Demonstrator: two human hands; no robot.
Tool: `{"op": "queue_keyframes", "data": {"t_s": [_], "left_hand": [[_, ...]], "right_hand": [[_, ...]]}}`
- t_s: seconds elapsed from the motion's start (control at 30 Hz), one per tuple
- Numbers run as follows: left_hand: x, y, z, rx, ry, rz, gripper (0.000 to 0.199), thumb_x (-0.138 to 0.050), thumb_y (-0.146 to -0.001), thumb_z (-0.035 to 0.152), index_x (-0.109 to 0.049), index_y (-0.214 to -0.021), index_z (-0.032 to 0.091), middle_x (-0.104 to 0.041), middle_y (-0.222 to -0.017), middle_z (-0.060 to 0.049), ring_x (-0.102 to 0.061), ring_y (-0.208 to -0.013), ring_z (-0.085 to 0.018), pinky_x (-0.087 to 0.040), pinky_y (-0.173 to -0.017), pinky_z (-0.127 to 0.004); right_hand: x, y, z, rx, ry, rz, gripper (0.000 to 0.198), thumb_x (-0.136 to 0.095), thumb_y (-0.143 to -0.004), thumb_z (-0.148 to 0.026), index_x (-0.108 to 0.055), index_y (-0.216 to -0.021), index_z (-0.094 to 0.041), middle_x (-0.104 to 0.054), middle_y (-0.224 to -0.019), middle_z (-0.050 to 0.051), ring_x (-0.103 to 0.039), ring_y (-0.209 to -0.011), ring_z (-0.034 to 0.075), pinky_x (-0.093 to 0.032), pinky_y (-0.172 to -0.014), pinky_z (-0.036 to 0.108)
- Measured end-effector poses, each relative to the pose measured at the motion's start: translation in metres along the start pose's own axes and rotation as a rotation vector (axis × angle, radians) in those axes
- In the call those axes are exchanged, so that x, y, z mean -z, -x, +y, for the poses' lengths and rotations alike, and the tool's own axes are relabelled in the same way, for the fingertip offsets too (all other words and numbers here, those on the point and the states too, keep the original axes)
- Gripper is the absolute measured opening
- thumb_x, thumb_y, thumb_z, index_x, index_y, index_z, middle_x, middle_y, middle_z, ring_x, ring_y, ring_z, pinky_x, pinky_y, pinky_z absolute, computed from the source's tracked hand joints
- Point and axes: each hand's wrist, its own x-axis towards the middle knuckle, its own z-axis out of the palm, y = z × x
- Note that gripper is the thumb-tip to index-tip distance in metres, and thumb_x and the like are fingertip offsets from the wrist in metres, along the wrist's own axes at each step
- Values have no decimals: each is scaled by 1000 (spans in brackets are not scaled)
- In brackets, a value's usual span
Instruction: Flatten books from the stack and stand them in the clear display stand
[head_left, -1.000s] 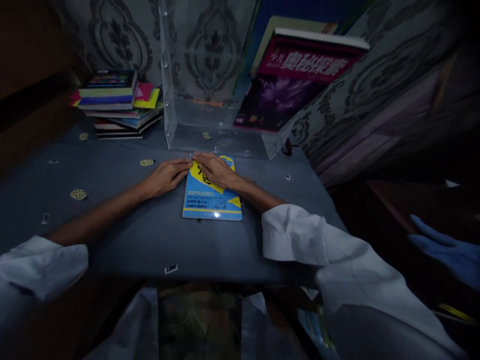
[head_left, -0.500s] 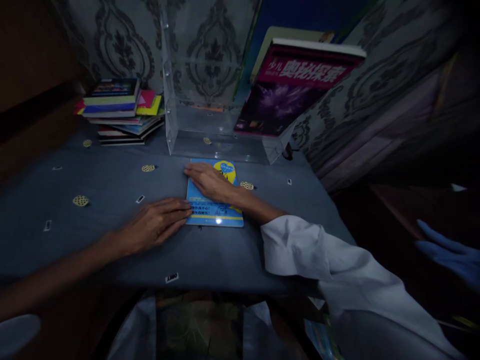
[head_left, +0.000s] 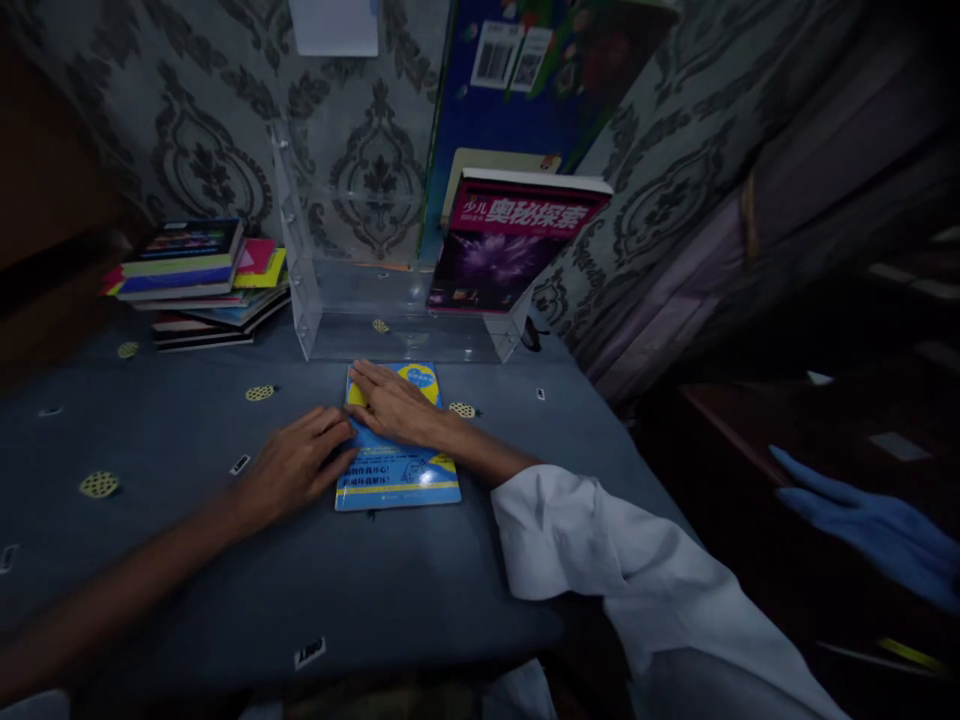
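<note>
A blue and yellow book [head_left: 405,490] lies flat on the cloth-covered table in front of me. My right hand [head_left: 394,400] rests flat across its upper part, fingers stretched toward the top left corner, covering part of the cover. At the book's left edge is my left hand [head_left: 304,455], its fingers slightly bent, thumb apart, fingertips touching the edge. Just behind the book stands a clear acrylic book stand [head_left: 409,345]. On its right side leans a dark purple book [head_left: 491,250], with a larger blue book [head_left: 465,120] behind it.
A stack of books [head_left: 199,285] stands at the back left. Dark glasses [head_left: 534,335] lie partly hidden beside the stand's right end. A blue glove [head_left: 862,515] shows at far right; whether a hand is in it, I cannot tell. Patterned wall covering [head_left: 206,165] is behind.
The view has tilted up and shifted right, showing more of the stand and blue book. My left fingers have bent more at the book's edge; my right hand stays on the cover.
</note>
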Motion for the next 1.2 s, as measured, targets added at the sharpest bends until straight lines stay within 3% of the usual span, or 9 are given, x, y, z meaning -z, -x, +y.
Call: {"op": "queue_keyframes", "data": {"t_s": [0.13, 0.37, 0.53, 0.67, 0.83, 1.0, 1.2], "left_hand": [[0, 0, 1, -4, -27, 3, 27, -41, -105, 31, -62, -97, 17, -64, -95, -8, -61, -83, -21, -50, -70, -33], [0, -1, 0, 30, -20, -35, 31, -37, -106, 36, -62, -100, 18, -64, -98, -7, -61, -86, -20, -51, -71, -32], [-3, -1, -10, 68, 48, -86, 42, -36, -105, 44, -59, -127, 16, -63, -126, -13, -61, -113, -26, -53, -93, -41], [-9, -4, -27, 107, 86, -191, 64, -33, -103, 57, -42, -150, 14, -42, -157, -14, -42, -143, -28, -37, -117, -47], [-15, -24, -47, 174, 151, -333, 82, -32, -99, 68, -31, -156, 9, -27, -164, -14, -23, -153, -27, -24, -124, -44], [-16, -36, -46, 126, 151, -371, 76, -25, -101, 63, -30, -157, 12, -23, -165, -12, -17, -154, -27, -17, -125, -49], [-4, -16, -22, -57, 181, -411, 60, -25, -106, 52, -27, -159, 22, -27, -165, -6, -22, -153, -23, -15, -126, -50]], "right_hand": [[4, 17, 19, -93, -16, 26, 62, -48, -101, -48, -44, -148, -7, -39, -158, 21, -33, -149, 30, -30, -123, 48], [10, 55, 50, -214, -59, 85, 64, -40, -102, -50, -44, -149, -7, -38, -159, 20, -30, -151, 29, -24, -125, 47], [5, 65, 57, -224, -139, 150, 66, -36, -103, -51, -43, -149, -5, -36, -159, 21, -27, -152, 28, -24, -126, 47], [-2, 63, 62, -197, -171, 185, 66, -34, -103, -54, -45, -149, -8, -38, -158, 19, -28, -151, 28, -25, -125, 49], [-4, 62, 64, -175, -151, 202, 65, -32, -103, -50, -46, -148, -5, -39, -157, 20, -29, -151, 28, -25, -125, 48], [-1, 61, 60, -187, -134, 190, 63, -33, -103, -44, -45, -147, 0, -39, -157, 22, -29, -151, 28, -25, -125, 48], [-5, 59, 64, -183, -140, 209, 61, -33, -103, -44, -46, -148, -5, -38, -159, 18, -29, -151, 27, -25, -126, 49]]}}
